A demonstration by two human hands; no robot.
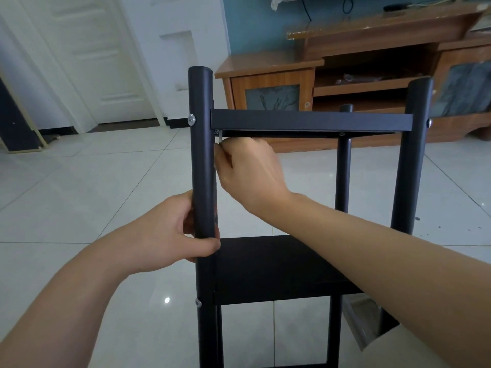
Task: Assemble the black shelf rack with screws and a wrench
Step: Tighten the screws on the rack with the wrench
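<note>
The black shelf rack (310, 120) stands upright on the tiled floor right in front of me, with round posts, an upper shelf and a lower shelf (271, 269). My left hand (172, 235) grips the near left post (203, 160) about halfway down. My right hand (249, 168) reaches under the upper shelf and pinches a small silver wrench (220, 138) at the shelf's inner left corner, beside that post. A silver screw head (191, 119) shows on the post's outer side at shelf height, and another screw (198, 302) sits lower down.
A wooden TV cabinet (353, 83) stands behind the rack against a blue wall. A white door (87, 57) is at the back left. Something pale with a plastic sheen (369, 328) lies on the floor at the rack's lower right.
</note>
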